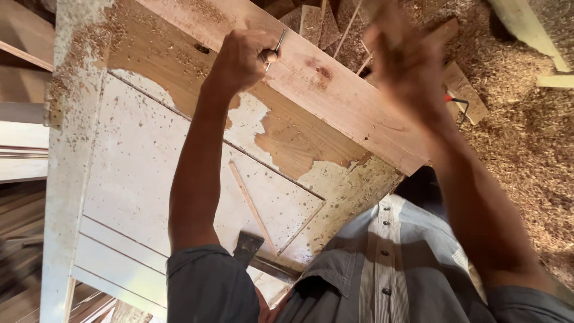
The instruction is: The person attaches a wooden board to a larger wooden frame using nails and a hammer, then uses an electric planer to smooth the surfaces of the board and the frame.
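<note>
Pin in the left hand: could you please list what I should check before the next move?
1. Pin gripped by left hand: ok.
2. Pin tip seated on plank: cannot tell, the hand hides it.
3. Right hand and what it holds: cannot tell, blurred.
4. Plank resting on door: ok.
5. Plank free of sawdust: not ok, chips lie near its far edge.
</note>
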